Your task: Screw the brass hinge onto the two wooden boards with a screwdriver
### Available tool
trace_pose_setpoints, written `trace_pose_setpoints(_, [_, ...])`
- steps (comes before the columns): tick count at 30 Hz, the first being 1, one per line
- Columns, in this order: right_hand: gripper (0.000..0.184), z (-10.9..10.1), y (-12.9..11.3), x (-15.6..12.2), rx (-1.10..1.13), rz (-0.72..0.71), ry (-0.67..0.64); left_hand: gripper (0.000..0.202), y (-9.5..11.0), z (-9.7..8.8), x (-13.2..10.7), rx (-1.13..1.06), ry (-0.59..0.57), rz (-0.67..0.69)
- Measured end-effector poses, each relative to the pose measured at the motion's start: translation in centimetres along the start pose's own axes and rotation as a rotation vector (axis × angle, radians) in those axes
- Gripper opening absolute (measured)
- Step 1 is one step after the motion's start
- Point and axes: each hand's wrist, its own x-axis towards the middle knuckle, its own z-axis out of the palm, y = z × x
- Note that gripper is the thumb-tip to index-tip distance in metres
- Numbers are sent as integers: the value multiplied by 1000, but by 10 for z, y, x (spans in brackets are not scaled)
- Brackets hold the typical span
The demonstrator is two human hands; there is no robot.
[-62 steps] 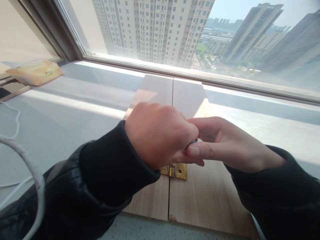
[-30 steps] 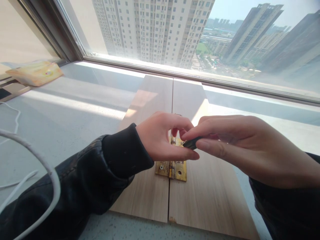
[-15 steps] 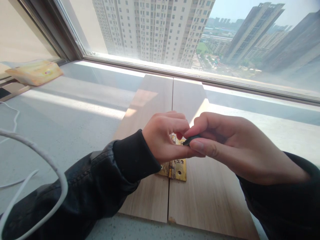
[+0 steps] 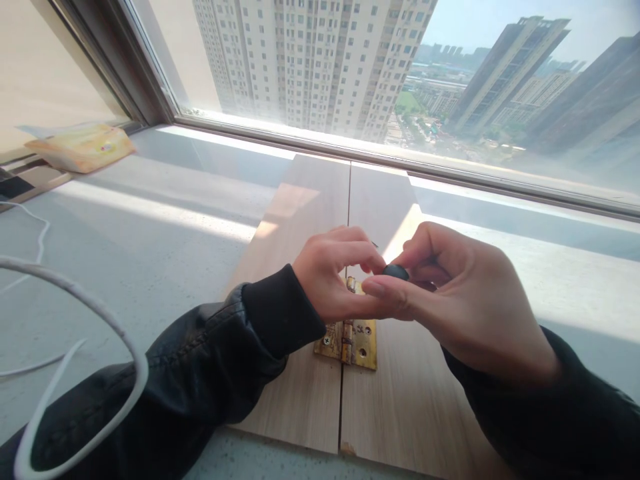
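Note:
Two light wooden boards (image 4: 300, 220) lie side by side on the sill, joined by a brass hinge (image 4: 361, 340) with screw holes. My right hand (image 4: 460, 300) is curled above the hinge and pinches a small dark round object (image 4: 396, 271) between thumb and fingers. My left hand (image 4: 333, 280) is curled just left of it, fingertips bent in and meeting the right hand's thumb over the hinge's upper part. What the left fingers hold, if anything, is hidden. Both arms wear black sleeves.
A grey stone sill (image 4: 150, 227) runs under a wide window (image 4: 350, 67) with tall buildings outside. A yellow packet (image 4: 83, 148) lies at the far left. A white cable (image 4: 95, 313) loops across the near left.
The left hand has gone from a fist over the hinge to a loose curl, uncovering the hinge. The right hand has turned and curled tighter, so the dark object now shows round on top.

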Motion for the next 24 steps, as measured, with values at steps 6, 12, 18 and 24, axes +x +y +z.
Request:
trace_pose_setpoints(6, [23,-8,3,4,117,-79,-202,22,3,-4,2,-44,-47,36])
trace_pose_setpoints(12, [14,-22,5,9,161,-83,-391,11,-6,-4,-1,-267,-114,48])
trace_pose_setpoints(18, [15,-19,5,5,69,-37,-369,24,-3,-2,-4,-222,-61,-68])
trace_pose_setpoints(24, [17,-10,3,1,1,-110,-280,27,5,1,-3,-72,83,-41])
